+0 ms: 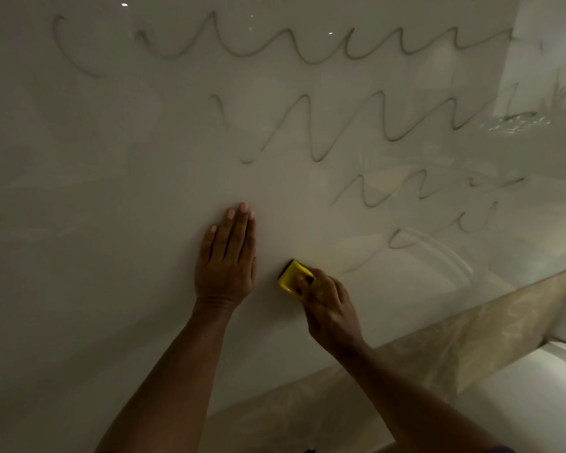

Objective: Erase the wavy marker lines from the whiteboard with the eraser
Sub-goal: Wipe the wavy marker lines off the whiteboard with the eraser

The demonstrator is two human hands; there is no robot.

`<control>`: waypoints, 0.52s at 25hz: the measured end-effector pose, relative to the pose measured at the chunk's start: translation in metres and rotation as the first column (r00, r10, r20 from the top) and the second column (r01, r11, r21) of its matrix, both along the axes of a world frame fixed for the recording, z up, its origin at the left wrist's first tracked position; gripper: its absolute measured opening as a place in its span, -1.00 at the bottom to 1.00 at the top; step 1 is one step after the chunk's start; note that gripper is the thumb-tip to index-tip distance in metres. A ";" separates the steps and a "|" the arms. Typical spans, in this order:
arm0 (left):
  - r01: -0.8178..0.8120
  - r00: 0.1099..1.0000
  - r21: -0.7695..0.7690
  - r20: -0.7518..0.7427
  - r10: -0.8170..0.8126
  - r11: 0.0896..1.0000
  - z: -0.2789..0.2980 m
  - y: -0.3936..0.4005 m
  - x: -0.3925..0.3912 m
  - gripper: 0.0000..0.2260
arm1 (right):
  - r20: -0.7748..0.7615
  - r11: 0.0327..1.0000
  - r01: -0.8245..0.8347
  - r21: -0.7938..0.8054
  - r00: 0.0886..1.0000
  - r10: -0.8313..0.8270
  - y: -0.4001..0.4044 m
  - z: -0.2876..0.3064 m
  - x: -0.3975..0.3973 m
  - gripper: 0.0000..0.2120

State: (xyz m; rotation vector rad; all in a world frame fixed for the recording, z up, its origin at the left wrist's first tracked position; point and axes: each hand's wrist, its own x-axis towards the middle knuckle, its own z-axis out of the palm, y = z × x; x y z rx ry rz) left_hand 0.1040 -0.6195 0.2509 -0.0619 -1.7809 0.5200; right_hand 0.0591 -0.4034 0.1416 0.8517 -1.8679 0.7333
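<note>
A glossy whiteboard [111, 191] fills most of the view. Dark wavy marker lines cross its upper and right parts: a top row [307, 47], a second row [317, 132], a shorter third row [402, 191] and faint loops lower right [406, 240]. My left hand [226, 259] lies flat against the board, fingers together and pointing up, holding nothing. My right hand [329, 305] grips a yellow eraser [290, 277] with a dark pad, pressed on the board just right of the left hand and below the lines.
The board's lower edge runs diagonally from bottom centre to the right. Below it is a beige patterned band [471, 328] and a white surface [520, 387] at lower right. Reflections glare on the board's right side.
</note>
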 end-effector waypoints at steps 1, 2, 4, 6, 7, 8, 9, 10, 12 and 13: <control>0.009 1.000 -0.020 0.010 -0.009 1.000 0.002 0.001 0.000 -0.42 | -0.012 1.000 -0.006 0.029 1.000 0.006 0.008 0.003 -0.003 -0.63; 0.022 0.999 -0.054 0.028 -0.020 0.998 0.004 0.004 -0.001 -0.40 | 0.024 0.998 0.048 -0.043 0.999 -0.047 0.013 0.007 -0.009 -0.62; 0.045 0.996 -0.127 0.088 -0.034 0.991 0.011 0.012 -0.006 -0.38 | 0.324 0.890 0.230 -0.394 0.941 -0.100 0.016 0.020 -0.024 -0.50; 0.059 0.990 -0.105 0.135 -0.045 0.993 0.015 0.023 -0.011 -0.38 | 0.549 0.741 0.371 -0.560 0.836 -0.004 0.009 0.032 -0.025 -0.38; 0.057 0.988 -0.073 0.144 -0.046 0.996 0.015 0.029 -0.013 -0.38 | 0.505 0.779 0.350 -0.520 0.861 -0.050 0.006 0.030 -0.023 -0.39; 0.049 0.988 -0.045 0.145 -0.042 0.998 0.015 0.033 -0.016 -0.39 | 0.379 0.865 0.264 -0.427 0.921 -0.094 0.006 0.023 -0.019 -0.42; 0.042 0.989 -0.026 0.145 -0.038 0.999 0.014 0.035 -0.017 -0.39 | 0.241 0.949 0.148 -0.277 0.967 -0.081 0.009 0.013 -0.013 -0.46; 0.039 0.989 -0.017 0.145 -0.037 0.999 0.013 0.036 -0.017 -0.39 | 0.141 0.983 0.091 -0.158 0.988 -0.069 0.018 0.010 -0.014 -0.51; 0.049 0.987 -0.016 0.153 -0.046 0.999 0.014 0.036 -0.018 -0.40 | 0.206 0.955 0.170 -0.241 0.971 -0.121 0.034 0.018 -0.031 -0.50; 0.056 0.986 -0.015 0.158 -0.053 0.998 0.016 0.037 -0.018 -0.40 | 0.396 0.865 0.270 -0.422 0.914 -0.092 0.036 0.028 -0.038 -0.45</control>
